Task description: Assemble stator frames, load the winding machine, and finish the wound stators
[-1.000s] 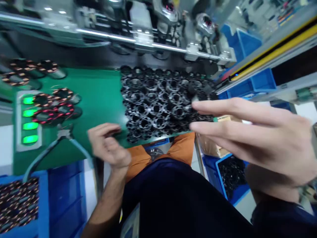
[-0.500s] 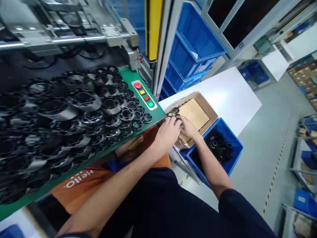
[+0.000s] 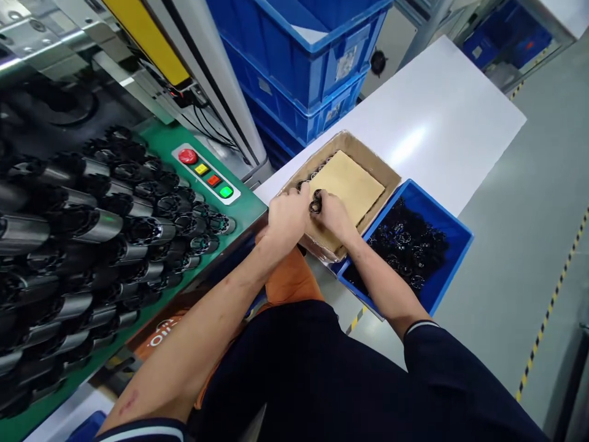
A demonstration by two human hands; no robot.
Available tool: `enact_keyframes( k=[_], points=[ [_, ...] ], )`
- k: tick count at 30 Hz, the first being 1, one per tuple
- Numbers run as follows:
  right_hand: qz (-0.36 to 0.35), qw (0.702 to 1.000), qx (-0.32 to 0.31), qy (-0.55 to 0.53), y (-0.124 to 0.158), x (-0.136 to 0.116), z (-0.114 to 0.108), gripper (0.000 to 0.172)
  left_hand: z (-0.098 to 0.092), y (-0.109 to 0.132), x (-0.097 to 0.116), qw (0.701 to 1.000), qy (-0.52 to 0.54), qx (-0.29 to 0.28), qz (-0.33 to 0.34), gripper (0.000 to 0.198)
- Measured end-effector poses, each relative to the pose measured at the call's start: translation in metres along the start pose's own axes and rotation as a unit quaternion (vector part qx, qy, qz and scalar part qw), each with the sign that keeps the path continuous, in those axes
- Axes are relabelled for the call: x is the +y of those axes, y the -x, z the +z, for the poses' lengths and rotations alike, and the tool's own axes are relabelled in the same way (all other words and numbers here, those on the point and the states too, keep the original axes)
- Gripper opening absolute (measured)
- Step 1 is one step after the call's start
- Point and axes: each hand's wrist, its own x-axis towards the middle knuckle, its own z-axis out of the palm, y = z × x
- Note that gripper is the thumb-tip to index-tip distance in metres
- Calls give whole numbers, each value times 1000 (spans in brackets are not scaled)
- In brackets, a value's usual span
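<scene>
My right hand is over the cardboard box, its fingers closed on small black ring-shaped parts. Beside it, at the near left side of the box, is my left hand, its fingers curled. What they hold, if anything, is hidden. A tan cardboard sheet lies inside the box, with a row of black and silver rings showing along its far left edge. Clear plastic film lines the box rim.
A blue bin with a heap of black parts adjoins the box. Many black and silver cylinders stand on the green machine bed, beside a button panel. Blue crates are stacked behind the white table.
The view has turned and come closer to the box. My hands have drawn slightly apart, and the black rings in my right hand now show between them.
</scene>
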Motion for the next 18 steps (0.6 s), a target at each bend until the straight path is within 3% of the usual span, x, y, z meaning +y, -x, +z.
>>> enact_keyframes(
  k=[5,9,12,15,18],
  points=[
    [-7,1000,1,23,-13,20,-15,49,15,-14,13,1000,16,8,15,54],
    [-38,999,-9,36,-22,33,-22,49,30,-40,8,999,33,18,16,56],
    [-81,996,-14,35,-25,37,-23,49,33,-47,5,998,46,42,26,60],
    [-130,991,-22,32,-25,39,-27,49,34,-29,4,993,68,77,60,59],
    [-179,983,-28,35,-24,38,-40,57,43,19,1,978,111,116,136,46]
  ],
)
